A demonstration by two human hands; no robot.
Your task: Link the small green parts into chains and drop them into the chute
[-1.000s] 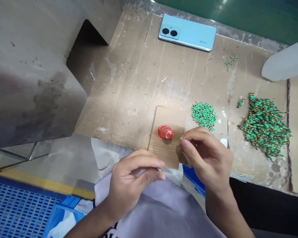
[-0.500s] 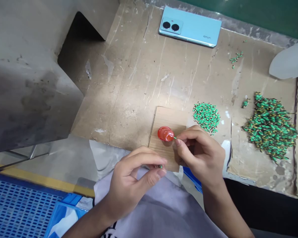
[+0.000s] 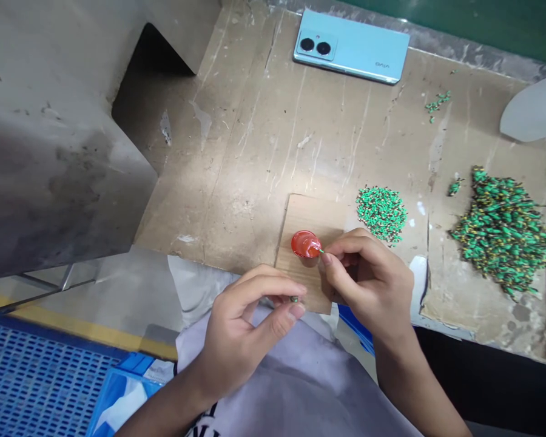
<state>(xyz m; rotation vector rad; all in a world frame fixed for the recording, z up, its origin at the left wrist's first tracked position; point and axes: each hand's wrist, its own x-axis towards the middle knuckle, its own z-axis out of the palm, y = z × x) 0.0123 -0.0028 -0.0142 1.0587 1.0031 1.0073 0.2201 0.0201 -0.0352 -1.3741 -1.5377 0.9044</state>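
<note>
My left hand [image 3: 250,325] pinches a small dark green piece [image 3: 293,298] between thumb and fingertips, just off the front edge of a small wooden board [image 3: 295,276]. With thumb and index finger, my right hand [image 3: 368,279] grips a tiny green piece [image 3: 322,250] at the right rim of a red dish [image 3: 306,244] on the board. The dish holds a glossy reddish substance. Behind my right hand lies a small pile of tiny green pieces [image 3: 382,212]. A larger heap of green pieces with yellow and dark ends [image 3: 505,230] lies farther right.
A light blue phone [image 3: 351,51] lies at the back of the cardboard-covered table [image 3: 236,158]. A few green bits [image 3: 438,102] are right of it, near a whitish container [image 3: 534,109]. A metal housing [image 3: 64,133] stands left. A blue crate [image 3: 113,394] is below.
The view has shifted slightly, moving the table items a little to the right. Both hands keep their pinches and nearly the same places.
</note>
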